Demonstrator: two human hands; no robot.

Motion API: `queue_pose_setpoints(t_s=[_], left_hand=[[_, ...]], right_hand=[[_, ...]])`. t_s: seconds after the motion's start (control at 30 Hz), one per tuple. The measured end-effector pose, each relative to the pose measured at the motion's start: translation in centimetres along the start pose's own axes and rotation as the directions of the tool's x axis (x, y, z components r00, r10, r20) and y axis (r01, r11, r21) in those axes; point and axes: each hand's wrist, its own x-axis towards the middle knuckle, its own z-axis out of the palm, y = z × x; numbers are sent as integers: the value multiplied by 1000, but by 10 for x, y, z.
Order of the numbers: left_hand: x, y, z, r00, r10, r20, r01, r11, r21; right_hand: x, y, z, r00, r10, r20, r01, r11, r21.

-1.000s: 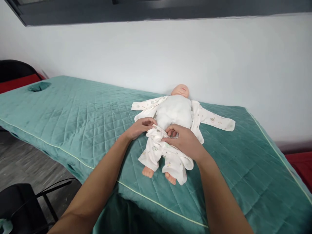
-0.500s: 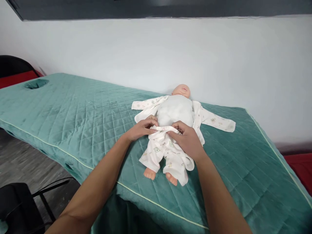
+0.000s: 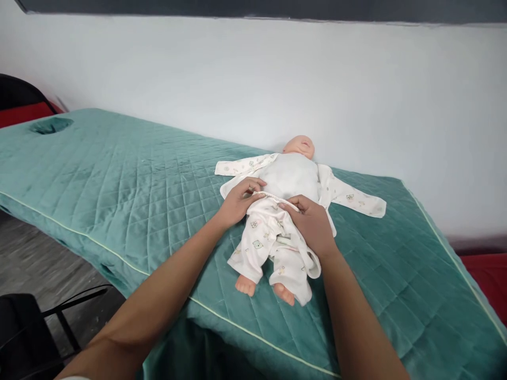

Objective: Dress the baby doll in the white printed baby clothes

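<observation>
A baby doll [image 3: 293,171] lies on its back, its head toward the wall and its bare feet toward me. Printed white baby trousers [image 3: 257,240] cover its legs up to the lower belly. My left hand [image 3: 241,200] pinches the waistband on one side, and my right hand [image 3: 311,219] grips it on the other. Under the doll's back a matching baby shirt [image 3: 356,203] is spread open, sleeves out to both sides. The doll's pale cloth torso is uncovered between the shirt's halves.
The doll rests on a bed with a green quilted cover [image 3: 158,174], which has a face hole [image 3: 51,125] at its far left. A white wall [image 3: 253,79] stands behind. A black chair [image 3: 24,332] is at the lower left, and something red [image 3: 485,279] at the right edge.
The left side of the waistband has been drawn up higher on the doll's belly by my left hand. My right hand keeps its grip. The view has shifted slightly.
</observation>
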Motion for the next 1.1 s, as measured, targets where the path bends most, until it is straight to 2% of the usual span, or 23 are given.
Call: queue_pose_setpoints(t_s=[0.13,0.23,0.33,0.43,0.63,0.7,0.8,0.9,1.0,1.1], left_hand=[[28,-3,4,1000,9,9,-11,976,217],[42,-13,8,999,47,-26,-36,942,333],[40,-24,11,993,62,-99,-23,935,353],[33,-30,10,990,20,-136,31,931,363],[33,-32,5,965,-102,-242,190,906,378],[33,-34,4,962,-125,-243,207,913,352],[32,-37,2,966,-180,-186,230,926,298],[31,-37,0,982,-170,-87,186,955,233],[32,-33,0,998,-40,-50,47,987,151],[32,-22,1,997,81,2,-80,986,145]], right_hand=[[0,6,-6,996,59,63,-70,979,194],[0,11,-12,987,135,92,-158,932,325],[0,15,-17,973,200,116,-230,885,404],[2,21,-23,962,240,127,-271,833,482],[7,31,-32,934,350,70,-282,605,745],[7,32,-34,937,343,68,-269,580,769],[7,33,-34,949,304,81,-260,616,743],[4,30,-32,962,263,77,-241,674,698],[2,27,-26,973,232,-10,-173,756,632],[1,27,-18,978,159,-135,-73,868,490]])
